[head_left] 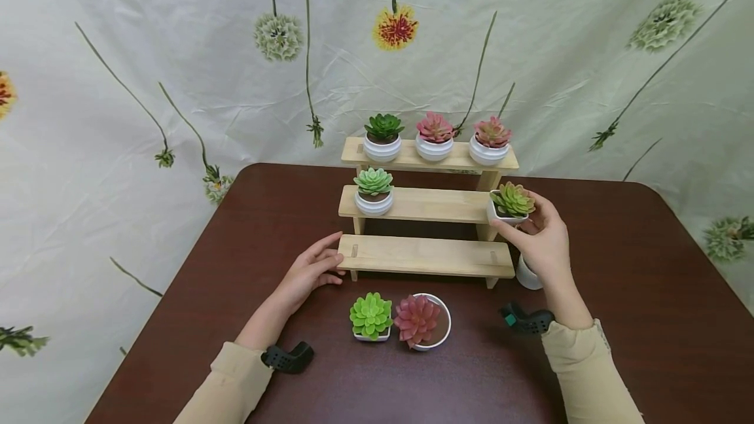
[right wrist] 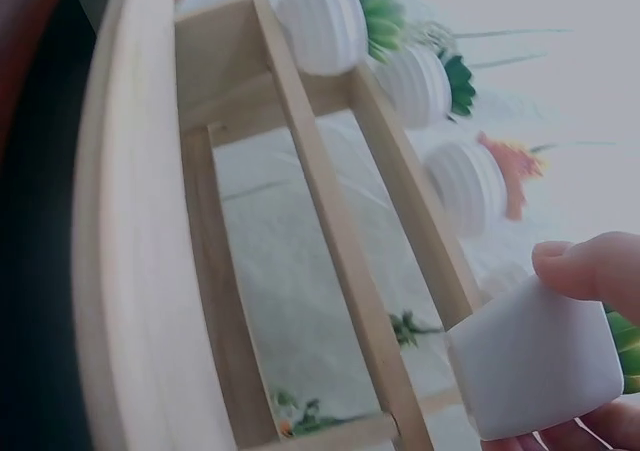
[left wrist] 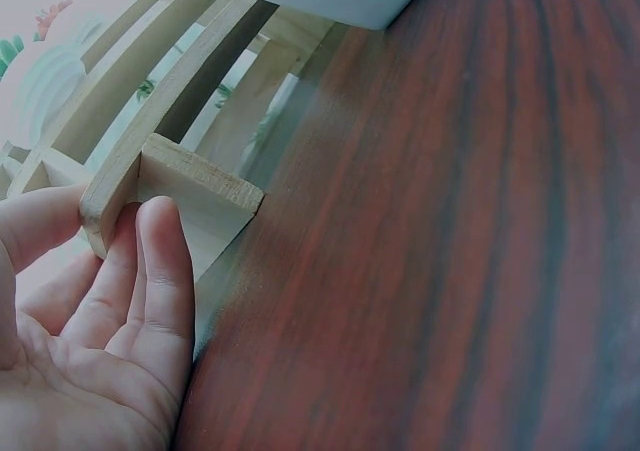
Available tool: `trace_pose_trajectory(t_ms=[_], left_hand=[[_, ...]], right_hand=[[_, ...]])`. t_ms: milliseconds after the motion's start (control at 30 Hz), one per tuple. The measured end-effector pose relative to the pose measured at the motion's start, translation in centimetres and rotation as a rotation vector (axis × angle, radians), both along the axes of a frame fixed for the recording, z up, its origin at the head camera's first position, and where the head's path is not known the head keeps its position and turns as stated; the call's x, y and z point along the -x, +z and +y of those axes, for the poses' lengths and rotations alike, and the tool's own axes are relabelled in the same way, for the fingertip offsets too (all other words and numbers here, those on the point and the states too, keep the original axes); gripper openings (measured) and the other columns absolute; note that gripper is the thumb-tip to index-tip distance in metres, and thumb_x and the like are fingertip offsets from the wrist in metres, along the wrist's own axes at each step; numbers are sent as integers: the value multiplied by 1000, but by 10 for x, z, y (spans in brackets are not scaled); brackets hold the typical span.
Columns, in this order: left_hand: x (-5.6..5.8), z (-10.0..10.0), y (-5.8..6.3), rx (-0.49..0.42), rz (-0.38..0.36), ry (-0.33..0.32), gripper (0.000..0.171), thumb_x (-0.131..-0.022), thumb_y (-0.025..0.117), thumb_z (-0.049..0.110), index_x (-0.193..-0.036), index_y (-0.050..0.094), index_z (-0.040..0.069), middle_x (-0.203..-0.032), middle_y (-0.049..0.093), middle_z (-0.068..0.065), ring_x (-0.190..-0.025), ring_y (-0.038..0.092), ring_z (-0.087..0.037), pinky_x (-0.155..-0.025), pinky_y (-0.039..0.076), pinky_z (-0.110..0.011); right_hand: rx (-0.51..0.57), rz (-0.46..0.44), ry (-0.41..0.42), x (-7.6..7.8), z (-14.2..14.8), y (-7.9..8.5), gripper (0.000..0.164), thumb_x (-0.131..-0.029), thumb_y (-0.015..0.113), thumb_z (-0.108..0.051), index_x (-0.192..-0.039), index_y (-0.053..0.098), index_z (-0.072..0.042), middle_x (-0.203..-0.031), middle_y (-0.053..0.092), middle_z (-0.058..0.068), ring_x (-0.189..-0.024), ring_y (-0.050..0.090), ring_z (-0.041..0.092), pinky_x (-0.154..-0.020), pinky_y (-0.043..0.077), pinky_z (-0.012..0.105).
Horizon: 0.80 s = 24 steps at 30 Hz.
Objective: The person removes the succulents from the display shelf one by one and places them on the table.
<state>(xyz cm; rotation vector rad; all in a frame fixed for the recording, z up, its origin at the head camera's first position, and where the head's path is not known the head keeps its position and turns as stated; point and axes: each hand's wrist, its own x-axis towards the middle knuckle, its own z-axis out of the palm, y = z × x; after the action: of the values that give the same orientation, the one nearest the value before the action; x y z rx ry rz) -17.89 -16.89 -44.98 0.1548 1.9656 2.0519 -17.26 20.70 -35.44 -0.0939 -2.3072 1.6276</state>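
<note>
A three-tier wooden plant stand (head_left: 427,255) stands on the dark table. My left hand (head_left: 309,265) grips the left end of its lowest board; in the left wrist view the thumb and fingers (left wrist: 165,261) pinch the board's corner. At the right end of the middle tier, my right hand (head_left: 544,241) holds a potted succulent (head_left: 512,200) with yellowish-green, red-tinged leaves. Its square white pot (right wrist: 540,361) sits between thumb and fingers in the right wrist view, overlapping the board's end. A pale green succulent (head_left: 374,190) occupies the left of that same tier.
On the top tier stand a dark green succulent (head_left: 383,137) and two pink ones (head_left: 434,136). In front of the stand are a bright green succulent (head_left: 371,316) and a red one (head_left: 417,320). Partly behind my right wrist is a white pot (head_left: 528,275). A flowered cloth (head_left: 206,70) hangs behind.
</note>
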Motion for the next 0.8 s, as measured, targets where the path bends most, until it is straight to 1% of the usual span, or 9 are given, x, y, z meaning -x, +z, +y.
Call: trace_pose_trajectory(t_ms=[167, 300, 367, 433, 533, 600, 700, 733, 800], left_hand=[[0, 0, -1, 2, -5, 3, 56, -96, 56, 16, -146, 33, 13, -109, 56, -9, -86, 59, -21, -74, 54, -33], [1, -1, -1, 1, -5, 2, 56, -96, 56, 15, -146, 33, 13, -108, 56, -9, -86, 59, -21, -74, 54, -33], [1, -1, -1, -1, -3, 1, 56, -96, 56, 15, -147, 32, 12, -108, 56, -8, -85, 59, -21, -73, 54, -33], [1, -1, -1, -4, -1, 0, 56, -96, 55, 15, -147, 32, 12, -107, 56, -8, -85, 59, -20, -73, 54, -33], [1, -1, -1, -9, 0, -2, 57, -95, 55, 14, -147, 31, 11, -107, 56, -7, -85, 60, -20, -73, 54, -33], [1, -1, -1, -9, 0, -3, 57, -95, 55, 14, -147, 31, 11, -108, 56, -7, -85, 60, -20, -73, 54, -33], [1, 0, -1, -7, -2, -2, 57, -95, 55, 14, -147, 31, 11, -108, 56, -8, -85, 60, -20, -73, 54, -33], [1, 0, -1, -6, -2, -2, 57, -95, 55, 14, -147, 31, 11, -108, 56, -8, -85, 60, -20, -73, 54, -33], [1, 0, -2, -5, -1, -2, 57, -95, 55, 14, -147, 31, 11, -108, 56, -8, -85, 59, -20, -73, 54, -33]], right_hand=[[-9, -9, -34, 0, 13, 2, 69, -78, 77, -11, -138, 43, -5, -132, 49, 10, -110, 55, 13, -87, 46, 17], [-13, 1, -51, 4, 27, -3, 71, -77, 78, -11, -138, 43, -7, -133, 49, 11, -114, 54, 16, -89, 46, 19], [-3, 31, -36, 14, 45, -18, 72, -75, 80, -12, -138, 44, -10, -134, 49, 11, -115, 54, 18, -89, 47, 20], [20, 67, -21, 29, 69, -42, 73, -73, 82, -12, -137, 47, -14, -133, 51, 9, -114, 55, 18, -86, 48, 19], [9, 109, -4, 52, 109, -82, 75, -71, 84, -16, -137, 48, -22, -132, 52, 4, -111, 58, 16, -80, 49, 15], [37, 111, 3, 61, 129, -97, 75, -71, 84, -14, -136, 48, -23, -133, 52, 2, -112, 57, 17, -78, 49, 14], [32, 91, -13, 61, 144, -102, 75, -72, 83, -14, -137, 47, -24, -135, 50, 2, -113, 56, 16, -77, 49, 13], [58, 80, -10, 58, 144, -98, 75, -72, 83, -12, -138, 47, -23, -135, 50, 2, -113, 56, 15, -77, 48, 12], [64, 31, -18, 42, 134, -75, 74, -75, 80, -12, -140, 45, -20, -138, 47, 3, -113, 55, 12, -79, 47, 11]])
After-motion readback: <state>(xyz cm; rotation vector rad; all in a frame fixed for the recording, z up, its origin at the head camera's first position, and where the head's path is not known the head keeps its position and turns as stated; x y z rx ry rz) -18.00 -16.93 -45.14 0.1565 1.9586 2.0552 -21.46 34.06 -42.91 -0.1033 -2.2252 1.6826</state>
